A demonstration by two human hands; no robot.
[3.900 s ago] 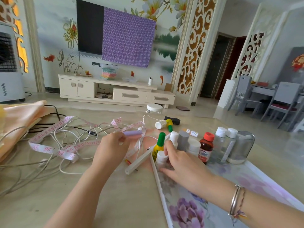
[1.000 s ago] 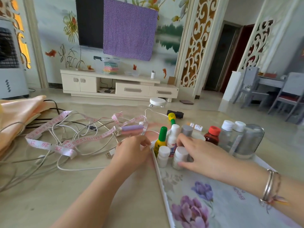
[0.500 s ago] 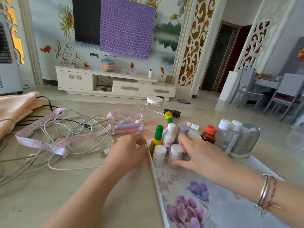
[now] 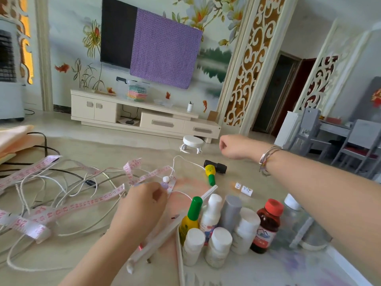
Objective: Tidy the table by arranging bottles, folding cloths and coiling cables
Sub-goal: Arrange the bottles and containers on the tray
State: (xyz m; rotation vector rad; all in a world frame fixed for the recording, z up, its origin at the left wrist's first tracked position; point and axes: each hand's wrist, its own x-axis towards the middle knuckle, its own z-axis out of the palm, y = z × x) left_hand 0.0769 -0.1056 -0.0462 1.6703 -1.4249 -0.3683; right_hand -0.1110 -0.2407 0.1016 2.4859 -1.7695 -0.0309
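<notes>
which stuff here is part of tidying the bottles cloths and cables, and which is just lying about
Job: standing bottles; fallen yellow bottle; white cables; peach cloth.
Lying about: measuring tape; dice; black object.

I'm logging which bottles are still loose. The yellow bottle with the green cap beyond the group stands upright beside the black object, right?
Not quite. In the head view, the yellow bottle with the green cap lies on its side beside the black object, cap pointing toward the camera. It is indeed apart from the grouped bottles.
</notes>
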